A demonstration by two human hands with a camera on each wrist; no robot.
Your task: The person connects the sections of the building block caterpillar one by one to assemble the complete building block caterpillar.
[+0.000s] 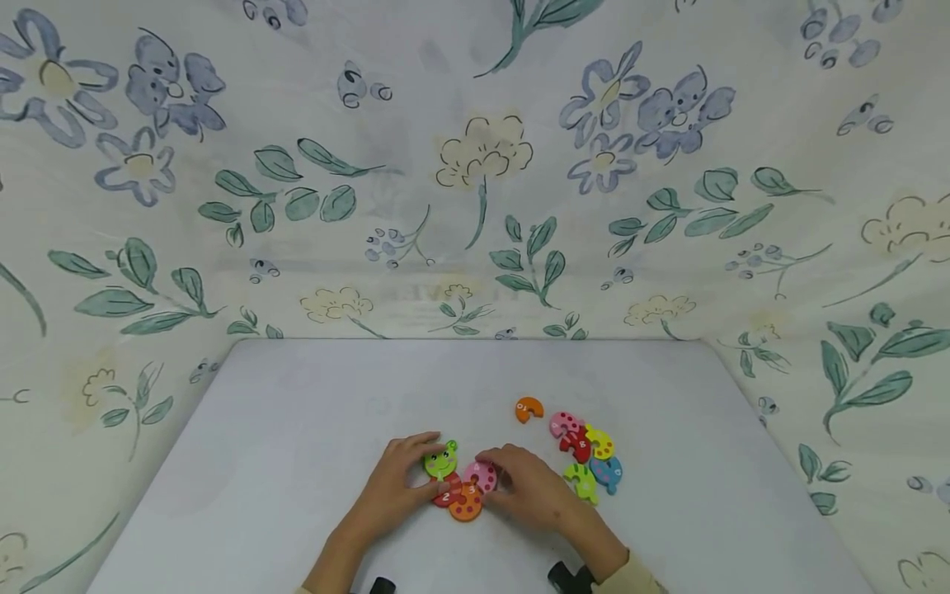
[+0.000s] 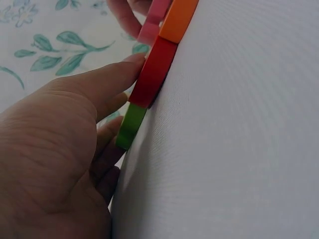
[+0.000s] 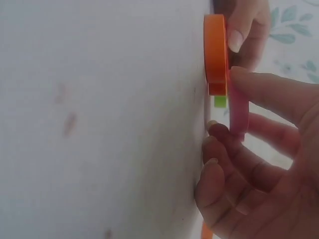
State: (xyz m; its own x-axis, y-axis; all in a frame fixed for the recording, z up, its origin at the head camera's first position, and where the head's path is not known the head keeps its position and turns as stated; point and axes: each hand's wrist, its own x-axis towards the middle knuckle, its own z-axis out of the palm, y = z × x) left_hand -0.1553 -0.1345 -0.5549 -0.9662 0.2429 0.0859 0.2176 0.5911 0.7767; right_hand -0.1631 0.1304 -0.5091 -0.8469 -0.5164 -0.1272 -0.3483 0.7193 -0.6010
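A green smiling-face puzzle piece (image 1: 441, 464), a red piece numbered 2 (image 1: 446, 497) and an orange spotted piece numbered 3 (image 1: 465, 506) lie joined in a curve on the white table. My left hand (image 1: 393, 483) holds the near end of this chain, its fingers behind the green piece and its thumb at the red one. Between the thumb and fingers of my right hand (image 1: 536, 492) is a pink spotted puzzle piece (image 1: 482, 476). The right wrist view has this pink piece (image 3: 238, 107) higher off the table than the orange piece (image 3: 215, 52), at its edge.
Right of my hands lies a loose group of puzzle pieces: pink (image 1: 566, 425), red (image 1: 576, 446), yellow (image 1: 600, 442), blue (image 1: 607, 473) and green (image 1: 582, 482). Another orange piece (image 1: 529, 409) sits apart, farther back. Flower-printed cloth (image 1: 482, 272) surrounds the table (image 1: 297, 396).
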